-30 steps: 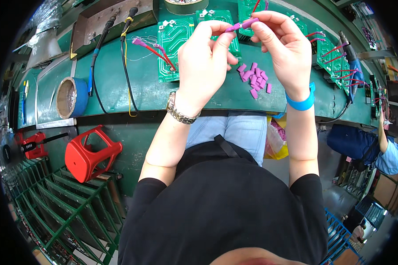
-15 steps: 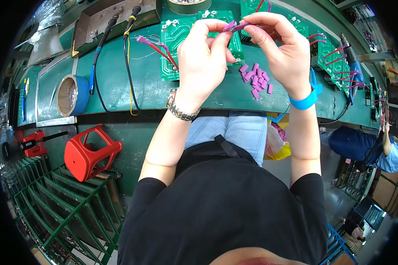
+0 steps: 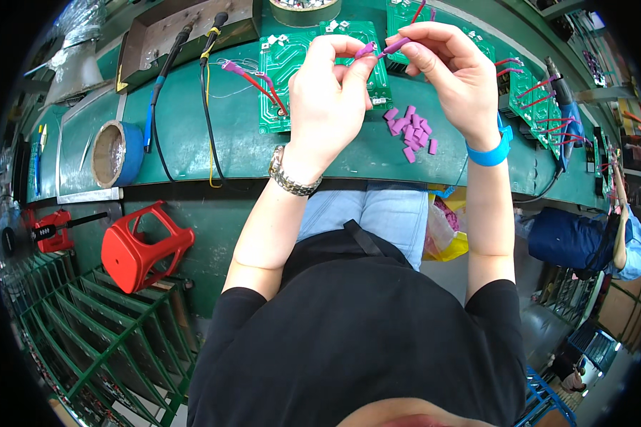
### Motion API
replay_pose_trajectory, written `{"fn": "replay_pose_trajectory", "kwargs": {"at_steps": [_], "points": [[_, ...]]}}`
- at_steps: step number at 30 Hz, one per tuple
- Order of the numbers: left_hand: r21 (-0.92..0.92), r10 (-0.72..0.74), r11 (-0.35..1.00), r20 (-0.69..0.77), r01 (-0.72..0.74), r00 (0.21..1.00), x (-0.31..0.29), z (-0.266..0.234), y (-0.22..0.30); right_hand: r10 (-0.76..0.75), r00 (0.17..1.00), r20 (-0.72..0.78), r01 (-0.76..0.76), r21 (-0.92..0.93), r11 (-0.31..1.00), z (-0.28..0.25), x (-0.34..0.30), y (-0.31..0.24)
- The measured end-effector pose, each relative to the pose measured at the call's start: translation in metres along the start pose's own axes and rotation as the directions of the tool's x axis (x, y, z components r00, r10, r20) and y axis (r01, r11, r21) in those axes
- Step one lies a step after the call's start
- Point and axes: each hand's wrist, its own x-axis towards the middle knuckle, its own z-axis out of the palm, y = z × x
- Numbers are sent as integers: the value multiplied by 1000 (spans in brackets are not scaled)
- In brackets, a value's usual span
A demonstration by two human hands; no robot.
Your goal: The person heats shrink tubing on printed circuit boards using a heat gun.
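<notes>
Above the green circuit boards, my left hand (image 3: 329,96) pinches a short purple sleeve (image 3: 365,50) with a pale, shiny end between thumb and fingertips. Just to its right, the thumb and fingers of my right hand (image 3: 452,78) grip a slimmer purple piece (image 3: 394,48), its narrow tip pointing at the left one. The two look slightly apart. Under my left hand, a green circuit board (image 3: 274,117) carries red wires (image 3: 262,87) capped with purple sleeves. A pile of short purple sleeves (image 3: 414,129) lies on the green table (image 3: 214,160) between my wrists.
At the left are a roll of blue tape (image 3: 127,153), corded soldering tools (image 3: 210,43) and a metal tray (image 3: 139,53). More wired boards (image 3: 530,107) and a blue hand tool (image 3: 568,114) lie right. A red stool (image 3: 139,249) stands lower left; another person (image 3: 623,245) is at far right.
My hands have drawn slightly apart. The purple pieces, close together before, now show a small gap, and the right one slants more clearly. The pile has not visibly changed.
</notes>
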Motion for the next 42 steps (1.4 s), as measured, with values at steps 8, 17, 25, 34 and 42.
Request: {"fn": "replay_pose_trajectory", "kwargs": {"at_steps": [8, 17, 25, 34, 42], "points": [[8, -20, 1000, 1, 20, 1000, 1, 0, 0, 96, 995, -3, -95, 39, 995, 0, 1, 12], [-1, -24, 1000, 2, 24, 1000, 1, -2, 0, -17, 998, 55, 13, 83, 996, 1, 3, 11], [-38, -20, 999, 2, 20, 1000, -7, -12, 7, -74, 981, 180, 123, -283, 951, 3, 6, -10], [166, 145, 975, 26, -147, 989, 0, -21, 5, -52, 980, 192, 148, -531, 834, 13, 13, -23], [122, 165, 979, 9, -164, 986, 1, -19, 4, -155, 961, 230, 253, -500, 828, 19, 13, -17]]}}
